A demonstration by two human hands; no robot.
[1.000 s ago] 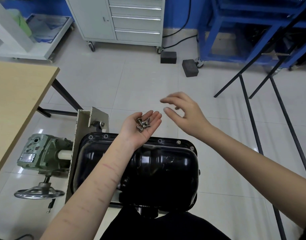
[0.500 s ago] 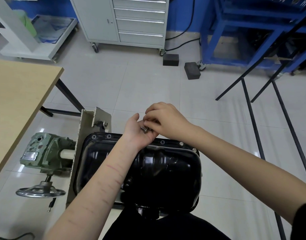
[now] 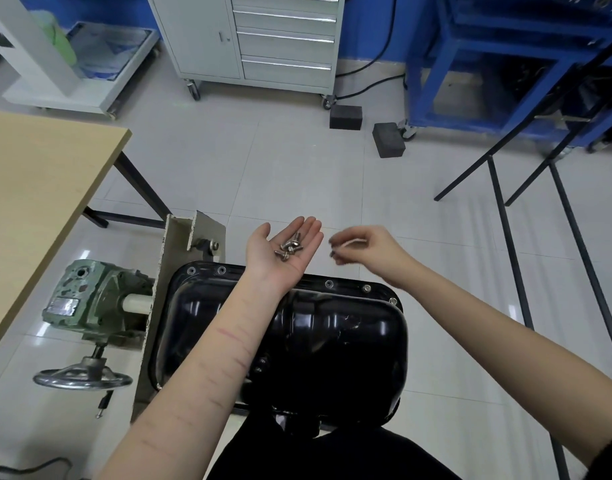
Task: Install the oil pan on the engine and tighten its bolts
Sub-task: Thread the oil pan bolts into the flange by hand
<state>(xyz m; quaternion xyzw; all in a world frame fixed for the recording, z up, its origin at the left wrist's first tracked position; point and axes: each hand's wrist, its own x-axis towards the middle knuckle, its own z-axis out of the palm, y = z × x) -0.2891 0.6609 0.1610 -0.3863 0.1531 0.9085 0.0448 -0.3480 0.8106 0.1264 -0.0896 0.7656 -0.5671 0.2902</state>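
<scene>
- Since half a second ago the right hand [image 3: 366,249] has pulled away from the left palm and now hangs just to the right of it, out over the floor beyond the far edge of the oil pan [image 3: 297,334].
- The left hand [image 3: 283,249] lies palm up with its fingers straight and together, carrying a small heap of bolts [image 3: 289,249]; it hovers above the far rim of the pan, holding nothing by grip.
- The right hand's fingers [image 3: 335,252] are curled toward the thumb in a pinch. Motion blur hides the tips, so I cannot tell for certain whether a bolt is held between them, though a dark speck there suggests one.
- The pan sits upside down on the engine in the stand, its long axis running left to right across the view, with bolts already seated in the rim at the far left [image 3: 192,270] and the far right [image 3: 366,288].
- The relation that matters: the far rim lies just below and toward the person from the right fingers, and an empty-looking hole [image 3: 328,284] sits almost straight beneath them. The right hand is the nearer one; I judge a short drop would reach it, bolt shank pointing down.
</scene>
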